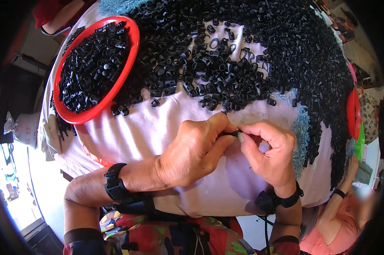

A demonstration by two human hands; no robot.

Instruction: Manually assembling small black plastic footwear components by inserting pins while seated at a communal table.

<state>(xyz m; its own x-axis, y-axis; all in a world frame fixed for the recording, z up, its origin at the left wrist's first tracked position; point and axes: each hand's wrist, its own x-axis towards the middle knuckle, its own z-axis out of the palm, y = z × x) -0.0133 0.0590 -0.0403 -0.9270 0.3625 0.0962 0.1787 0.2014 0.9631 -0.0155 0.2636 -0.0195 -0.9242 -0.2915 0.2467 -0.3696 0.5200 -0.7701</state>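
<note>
My left hand (194, 148) pinches a small black plastic part (229, 133) between thumb and forefinger, just above the pale cloth. From the other side my right hand (269, 146) closes thumb and forefinger at the part's right end, so the fingertips of both hands nearly meet. The fingers hide most of the part, and its exact shape cannot be made out. Right beyond the hands spreads a heap of loose black plastic parts (230, 78), some shaped like rings and short sleeves.
A red basin (135, 44) full of black parts stands at the left. Small shiny bluish pieces (301, 131) lie in a strip right of my hands. Pale cloth (132, 136) covers the table. Another person's arm (347, 178) reaches in at the right, near a red container (352, 114).
</note>
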